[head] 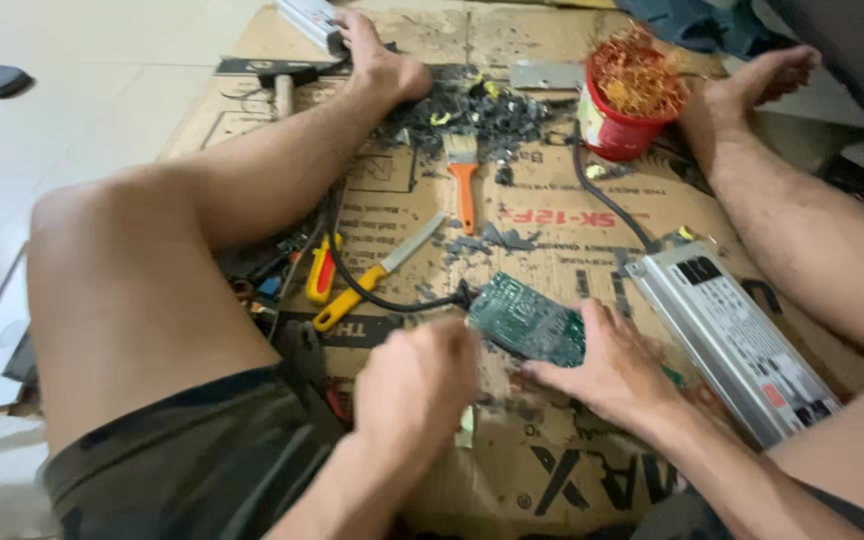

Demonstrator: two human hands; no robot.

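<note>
Pale tile floor [82,90] w/ flattened cardboard sheet [552,470], even daylight

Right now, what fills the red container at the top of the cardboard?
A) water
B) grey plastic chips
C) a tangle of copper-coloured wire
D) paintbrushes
C: the red container is heaped with a tangle of copper-coloured wire, beyond the green circuit board under the hands.
</note>
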